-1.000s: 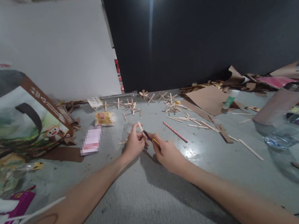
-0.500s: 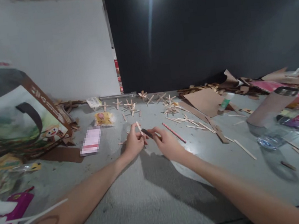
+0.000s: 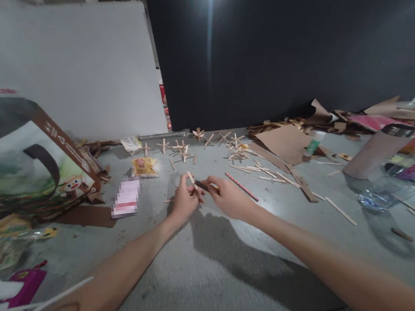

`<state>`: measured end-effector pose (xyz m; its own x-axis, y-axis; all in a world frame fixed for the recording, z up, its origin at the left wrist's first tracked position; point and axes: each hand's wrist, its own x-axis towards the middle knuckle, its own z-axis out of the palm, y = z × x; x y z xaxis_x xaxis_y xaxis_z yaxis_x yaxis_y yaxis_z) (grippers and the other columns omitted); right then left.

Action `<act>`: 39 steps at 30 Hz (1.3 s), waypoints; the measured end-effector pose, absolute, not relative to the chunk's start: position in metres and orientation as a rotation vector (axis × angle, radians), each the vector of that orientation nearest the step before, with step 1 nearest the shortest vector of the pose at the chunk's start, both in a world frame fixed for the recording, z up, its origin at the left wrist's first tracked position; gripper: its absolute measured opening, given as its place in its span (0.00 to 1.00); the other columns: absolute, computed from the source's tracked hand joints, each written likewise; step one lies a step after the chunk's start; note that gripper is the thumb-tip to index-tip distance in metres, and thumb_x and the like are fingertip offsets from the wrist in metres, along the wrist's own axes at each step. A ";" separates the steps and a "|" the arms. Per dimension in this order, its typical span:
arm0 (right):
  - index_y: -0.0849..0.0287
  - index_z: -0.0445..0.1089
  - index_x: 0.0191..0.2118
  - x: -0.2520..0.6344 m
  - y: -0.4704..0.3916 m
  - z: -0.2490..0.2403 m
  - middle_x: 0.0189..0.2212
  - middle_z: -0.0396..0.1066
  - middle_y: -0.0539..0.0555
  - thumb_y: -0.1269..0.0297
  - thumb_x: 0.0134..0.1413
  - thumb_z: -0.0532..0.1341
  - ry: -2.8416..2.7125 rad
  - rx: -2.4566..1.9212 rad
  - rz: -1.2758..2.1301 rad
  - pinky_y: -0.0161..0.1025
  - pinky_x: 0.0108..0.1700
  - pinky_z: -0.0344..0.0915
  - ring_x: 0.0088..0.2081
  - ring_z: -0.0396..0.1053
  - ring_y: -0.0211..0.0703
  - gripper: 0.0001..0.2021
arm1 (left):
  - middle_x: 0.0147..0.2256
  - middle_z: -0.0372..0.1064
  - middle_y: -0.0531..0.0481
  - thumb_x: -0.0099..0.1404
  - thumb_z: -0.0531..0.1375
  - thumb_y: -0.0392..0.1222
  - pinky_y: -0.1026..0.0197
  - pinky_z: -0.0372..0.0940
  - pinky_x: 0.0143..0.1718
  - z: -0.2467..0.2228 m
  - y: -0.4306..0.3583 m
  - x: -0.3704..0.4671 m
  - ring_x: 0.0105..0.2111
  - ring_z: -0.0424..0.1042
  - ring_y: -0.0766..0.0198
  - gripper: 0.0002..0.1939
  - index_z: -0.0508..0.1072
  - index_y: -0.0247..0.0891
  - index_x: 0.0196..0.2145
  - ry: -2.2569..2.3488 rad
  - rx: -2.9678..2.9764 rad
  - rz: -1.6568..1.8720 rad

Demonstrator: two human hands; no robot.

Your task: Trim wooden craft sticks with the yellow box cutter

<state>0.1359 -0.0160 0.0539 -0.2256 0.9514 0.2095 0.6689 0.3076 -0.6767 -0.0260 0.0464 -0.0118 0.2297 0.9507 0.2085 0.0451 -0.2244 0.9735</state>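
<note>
Near the middle of the grey table, my left hand (image 3: 185,197) pinches a pale wooden stick (image 3: 190,177), whose upper end sticks up past the fingertips. Just to its right, my right hand (image 3: 227,194) is closed round a small dark tool with a bit of yellow, perhaps a knife (image 3: 202,185). The tool's dark end meets the stick at the left fingertips. Behind the hands stand several small crossed-stick pieces (image 3: 183,151). A pile of loose sticks (image 3: 238,152) lies to their right, and a red patterned straw (image 3: 241,186) rests beside my right hand.
A large printed bag (image 3: 12,164) fills the left side, with a magenta tool (image 3: 26,294) below it. A yellow packet (image 3: 144,167) lies back left. Cardboard (image 3: 285,142), a glue tube (image 3: 312,144) and a tilted cylinder (image 3: 375,152) are at the right.
My right hand has shifted slightly left, and more yellow shows on the tool. The held stick leans a little further left. Both hands keep their hold.
</note>
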 end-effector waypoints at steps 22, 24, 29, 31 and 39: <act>0.55 0.74 0.63 0.205 -0.052 0.098 0.38 0.81 0.56 0.60 0.76 0.49 -2.243 -1.528 0.712 0.40 0.37 0.65 0.32 0.74 0.45 0.22 | 0.39 0.83 0.44 0.67 0.59 0.36 0.62 0.66 0.33 -0.005 0.022 -0.017 0.26 0.74 0.65 0.27 0.59 0.40 0.62 0.802 1.823 0.788; 0.55 0.74 0.63 0.204 -0.050 0.090 0.42 0.82 0.58 0.59 0.76 0.48 -2.222 -1.497 0.702 0.41 0.40 0.67 0.37 0.77 0.48 0.23 | 0.37 0.83 0.45 0.66 0.60 0.35 0.63 0.65 0.31 -0.007 0.025 -0.015 0.25 0.74 0.65 0.26 0.60 0.40 0.60 0.831 1.762 0.812; 0.53 0.70 0.65 0.198 -0.047 0.057 0.52 0.80 0.59 0.58 0.75 0.48 -2.155 -1.405 0.697 0.43 0.47 0.71 0.46 0.79 0.50 0.23 | 0.30 0.79 0.51 0.66 0.60 0.35 0.63 0.66 0.29 -0.014 0.031 -0.012 0.23 0.73 0.66 0.21 0.61 0.39 0.55 0.878 1.575 0.891; 0.53 0.68 0.67 0.194 -0.050 0.045 0.48 0.82 0.59 0.59 0.75 0.46 -2.131 -1.398 0.677 0.42 0.45 0.71 0.41 0.80 0.49 0.23 | 0.29 0.79 0.52 0.65 0.61 0.35 0.63 0.66 0.29 -0.015 0.031 -0.012 0.23 0.73 0.65 0.21 0.61 0.39 0.54 0.899 1.571 0.898; 0.54 0.68 0.65 0.187 -0.059 0.037 0.41 0.83 0.58 0.62 0.75 0.47 -2.076 -1.433 0.637 0.37 0.34 0.68 0.30 0.77 0.45 0.22 | 0.28 0.79 0.52 0.66 0.61 0.37 0.64 0.63 0.28 -0.010 0.027 -0.012 0.24 0.74 0.63 0.23 0.61 0.40 0.56 0.956 1.689 0.862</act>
